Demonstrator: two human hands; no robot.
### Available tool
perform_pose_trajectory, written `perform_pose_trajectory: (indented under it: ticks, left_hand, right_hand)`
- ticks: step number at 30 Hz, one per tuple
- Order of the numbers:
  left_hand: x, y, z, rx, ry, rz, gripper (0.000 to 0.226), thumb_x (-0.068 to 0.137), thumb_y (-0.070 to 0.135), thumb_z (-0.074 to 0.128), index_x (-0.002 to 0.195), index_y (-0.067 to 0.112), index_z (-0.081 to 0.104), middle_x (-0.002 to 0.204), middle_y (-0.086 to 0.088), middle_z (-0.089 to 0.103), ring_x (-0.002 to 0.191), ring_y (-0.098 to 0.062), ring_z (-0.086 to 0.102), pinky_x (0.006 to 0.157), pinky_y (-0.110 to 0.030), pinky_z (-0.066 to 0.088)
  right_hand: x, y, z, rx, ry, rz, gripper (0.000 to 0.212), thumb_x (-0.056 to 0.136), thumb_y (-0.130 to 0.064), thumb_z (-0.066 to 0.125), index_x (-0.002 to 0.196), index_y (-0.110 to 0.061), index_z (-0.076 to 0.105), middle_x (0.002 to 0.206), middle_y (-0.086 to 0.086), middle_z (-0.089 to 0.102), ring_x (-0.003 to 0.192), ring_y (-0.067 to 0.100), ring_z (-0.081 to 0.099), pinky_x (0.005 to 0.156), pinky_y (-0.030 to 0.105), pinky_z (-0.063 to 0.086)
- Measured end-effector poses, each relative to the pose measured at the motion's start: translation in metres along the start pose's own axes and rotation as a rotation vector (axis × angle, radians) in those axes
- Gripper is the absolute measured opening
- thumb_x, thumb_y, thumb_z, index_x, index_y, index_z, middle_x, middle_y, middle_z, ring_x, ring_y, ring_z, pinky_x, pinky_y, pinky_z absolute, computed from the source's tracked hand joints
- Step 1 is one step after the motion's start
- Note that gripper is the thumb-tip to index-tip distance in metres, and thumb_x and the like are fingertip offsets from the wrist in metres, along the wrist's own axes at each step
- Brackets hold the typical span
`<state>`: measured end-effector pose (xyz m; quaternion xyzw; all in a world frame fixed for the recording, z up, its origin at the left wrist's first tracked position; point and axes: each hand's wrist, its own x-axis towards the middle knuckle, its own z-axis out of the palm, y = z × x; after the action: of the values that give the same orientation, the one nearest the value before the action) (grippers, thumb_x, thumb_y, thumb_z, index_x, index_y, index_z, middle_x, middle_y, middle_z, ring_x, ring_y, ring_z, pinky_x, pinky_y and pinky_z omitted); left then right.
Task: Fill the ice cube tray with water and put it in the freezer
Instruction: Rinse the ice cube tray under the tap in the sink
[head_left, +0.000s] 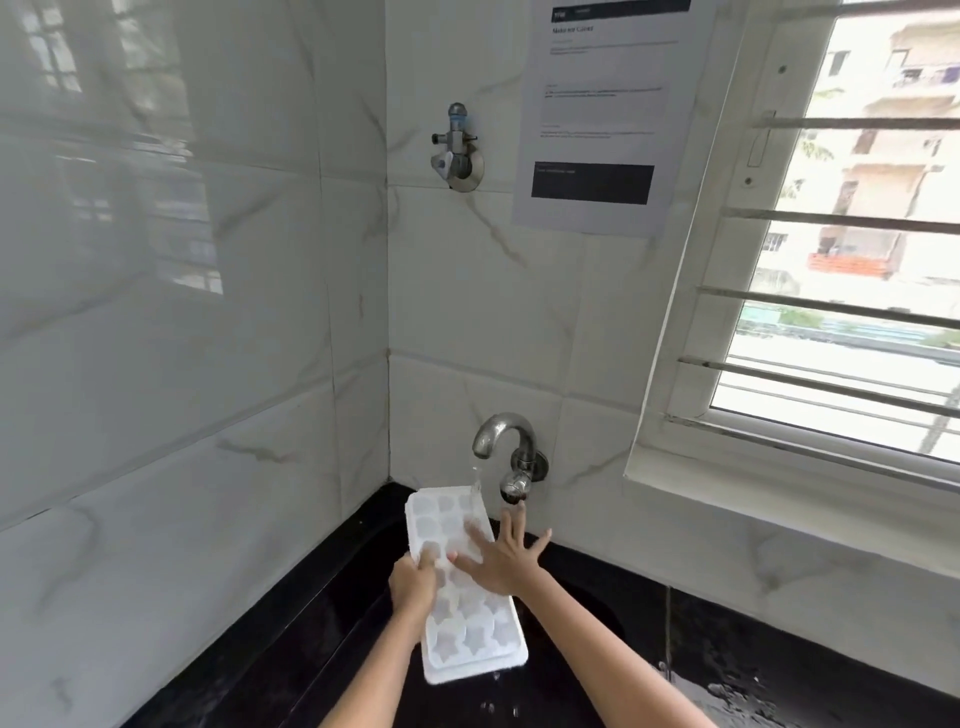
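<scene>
Two bare forearms are seen entering from the bottom edge, nearest the camera, over a black sink basin (582, 691). A white rectangular plastic ice cube tray (467, 623) with star-shaped cells is held above the basin, long axis running away from the camera, far end under the tap. The tray's left long edge is gripped by the left hand (413, 584), thumb curled over the rim onto the cell side, fingers hidden beneath. The right hand (506, 564) is laid flat on the tray's top face near its middle, fingers straight and spread wide, nothing grasped; the little finger and part of the palm overhang the tray's right edge. A curved, dull-metal wall tap (506, 447) is mounted on the tiled wall just beyond the tray; a thin water stream (475, 486) is seen falling from its spout onto the tray's far right corner. Droplets are visible below the tray's near end. Fill level of the cells cannot be told. A polished black stone counter (779, 649) surrounds the basin, wet at the right. A second metal valve (457, 150) is fixed higher on the white marble-look tiles. A printed paper sheet (602, 114) is stuck to the wall beside a white-framed barred window (831, 260) on the right.
</scene>
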<state>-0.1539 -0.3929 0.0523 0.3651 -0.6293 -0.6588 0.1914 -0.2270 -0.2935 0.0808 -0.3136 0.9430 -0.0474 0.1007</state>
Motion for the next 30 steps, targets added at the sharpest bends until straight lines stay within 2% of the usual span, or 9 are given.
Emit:
perform_pose_trajectory:
  ticks: [4, 6, 9, 14, 17, 19, 24, 28, 30]
  left_hand:
    - [0.006, 0.003, -0.006, -0.006, 0.045, -0.041, 0.032, 0.095, 0.024, 0.048, 0.065, 0.013, 0.053, 0.072, -0.008, 0.059, 0.079, -0.031, 0.062, 0.076, -0.043, 0.054]
    - [0.004, 0.005, 0.000, 0.019, 0.005, -0.025, 0.031, 0.095, 0.025, 0.047, 0.067, 0.013, 0.054, 0.073, -0.008, 0.060, 0.077, -0.030, 0.062, 0.071, -0.042, 0.053]
    - [0.007, 0.005, 0.003, -0.011, 0.023, -0.046, 0.032, 0.095, 0.027, 0.048, 0.091, -0.001, 0.063, 0.090, -0.017, 0.067, 0.084, -0.034, 0.066, 0.067, -0.034, 0.052]
    - [0.003, 0.003, 0.008, -0.015, -0.030, -0.063, 0.035, 0.096, 0.029, 0.047, 0.106, -0.002, 0.061, 0.100, -0.018, 0.067, 0.092, -0.034, 0.067, 0.077, -0.039, 0.055]
    - [0.006, 0.004, 0.006, -0.018, 0.004, -0.079, 0.033, 0.095, 0.029, 0.048, 0.102, 0.000, 0.060, 0.098, -0.017, 0.066, 0.089, -0.032, 0.066, 0.078, -0.040, 0.056]
    - [0.009, 0.004, 0.007, 0.017, 0.018, -0.066, 0.034, 0.094, 0.029, 0.048, 0.103, -0.001, 0.062, 0.100, -0.018, 0.067, 0.092, -0.033, 0.066, 0.083, -0.045, 0.056]
    - [0.009, 0.004, 0.008, 0.009, 0.025, -0.062, 0.028, 0.094, 0.026, 0.049, 0.096, 0.001, 0.061, 0.091, -0.014, 0.063, 0.090, -0.033, 0.064, 0.082, -0.041, 0.053]
    - [0.009, 0.002, 0.008, 0.038, 0.014, 0.000, 0.031, 0.095, 0.025, 0.047, 0.100, -0.002, 0.063, 0.087, -0.012, 0.064, 0.091, -0.035, 0.066, 0.080, -0.040, 0.054]
    - [0.009, 0.002, 0.010, 0.034, 0.019, 0.005, 0.031, 0.095, 0.024, 0.047, 0.095, -0.002, 0.063, 0.091, -0.017, 0.067, 0.088, -0.034, 0.066, 0.079, -0.042, 0.055]
  right_hand:
    - [-0.011, -0.004, 0.009, -0.016, 0.115, 0.007, 0.132, 0.034, -0.087, -0.027, 0.137, -0.031, 0.031, 0.153, 0.021, 0.000, 0.136, 0.036, -0.027, 0.097, 0.072, -0.011]
    - [-0.011, -0.013, 0.008, 0.025, 0.126, 0.073, 0.128, 0.038, -0.085, -0.022, 0.130, -0.023, 0.041, 0.152, 0.021, 0.005, 0.137, 0.037, -0.022, 0.099, 0.072, -0.008]
    - [-0.008, -0.014, -0.001, 0.085, 0.061, 0.056, 0.111, 0.049, -0.087, 0.002, 0.130, -0.023, 0.044, 0.152, 0.021, 0.007, 0.138, 0.037, -0.021, 0.101, 0.070, -0.005]
    - [-0.002, -0.004, -0.006, 0.058, 0.038, 0.113, 0.108, 0.050, -0.087, 0.000, 0.120, -0.024, 0.054, 0.152, 0.023, 0.005, 0.138, 0.037, -0.020, 0.101, 0.070, -0.004]
    - [-0.007, -0.002, -0.006, 0.095, -0.002, 0.083, 0.080, 0.072, -0.081, 0.028, 0.128, -0.028, 0.047, 0.151, 0.020, 0.009, 0.138, 0.036, -0.019, 0.104, 0.068, -0.003]
    - [-0.007, 0.003, -0.003, 0.101, 0.024, 0.118, 0.068, 0.078, -0.076, 0.031, 0.130, -0.034, 0.045, 0.152, 0.022, 0.006, 0.138, 0.037, -0.018, 0.103, 0.069, -0.004]
    - [-0.008, -0.007, -0.006, 0.196, -0.087, 0.200, 0.080, 0.074, -0.080, 0.031, 0.138, -0.032, 0.032, 0.153, 0.022, -0.001, 0.138, 0.037, -0.021, 0.103, 0.069, -0.005]
    - [-0.010, -0.005, -0.002, 0.088, -0.024, 0.185, 0.075, 0.076, -0.079, 0.025, 0.133, -0.031, 0.039, 0.152, 0.025, -0.003, 0.136, 0.038, -0.025, 0.099, 0.072, -0.009]
    - [-0.009, -0.009, 0.001, 0.099, -0.026, 0.157, 0.078, 0.079, -0.076, 0.027, 0.139, -0.027, 0.029, 0.152, 0.023, -0.007, 0.135, 0.037, -0.027, 0.100, 0.070, -0.006]
